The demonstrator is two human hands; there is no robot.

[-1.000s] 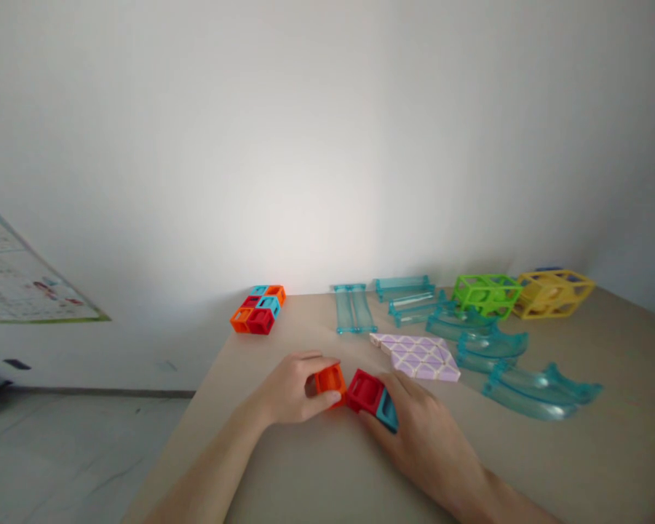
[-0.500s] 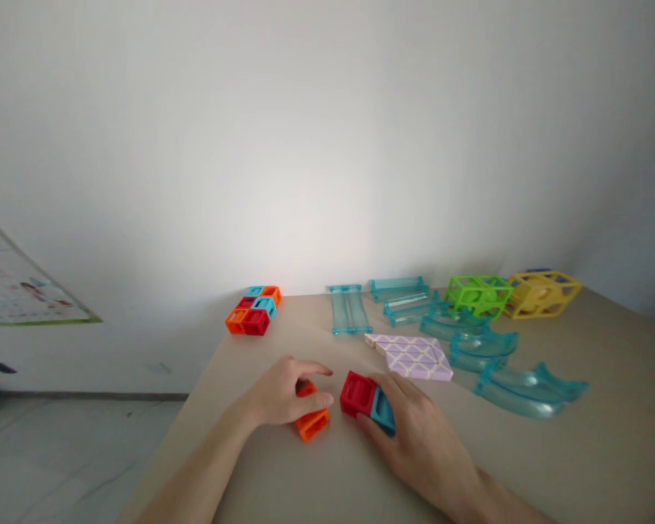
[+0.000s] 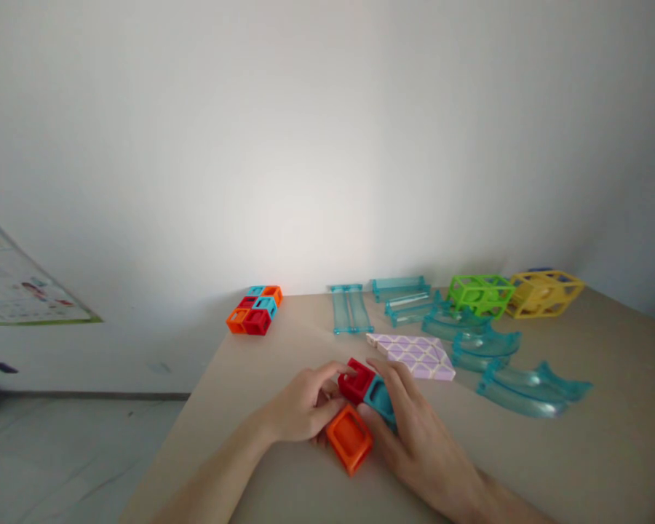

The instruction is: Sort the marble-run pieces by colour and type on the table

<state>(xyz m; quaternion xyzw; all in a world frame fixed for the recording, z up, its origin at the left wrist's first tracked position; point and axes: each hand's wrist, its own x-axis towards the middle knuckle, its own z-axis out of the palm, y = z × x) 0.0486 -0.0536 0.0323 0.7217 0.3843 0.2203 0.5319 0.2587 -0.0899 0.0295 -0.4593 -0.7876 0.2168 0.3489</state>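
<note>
My left hand (image 3: 311,407) is closed at an orange cube block (image 3: 350,437), its thumb along the block's upper left edge and some fingers tucked low beside it. The index finger of that hand reaches onto a red cube block (image 3: 354,380). My right hand (image 3: 415,429) grips a light blue cube block (image 3: 380,400), thumb in front and fingers behind. Red and blue sit side by side as a pair. The orange block lies in front of this pair, tilted, close to or touching it; the exact contact is hard to see.
Red, orange and blue cube blocks (image 3: 255,311) stand grouped at the back left. Lilac patterned triangle tiles (image 3: 418,355) lie beyond my hands. Clear teal straight tracks (image 3: 352,309) and curved tracks (image 3: 529,393) spread rightward. Green (image 3: 480,295) and yellow frames (image 3: 546,293) stand near the wall.
My left hand has moved right with the orange block, which now sits in front of the red and blue pair. The pair is turned slightly, and my left index finger now touches the red block.
</note>
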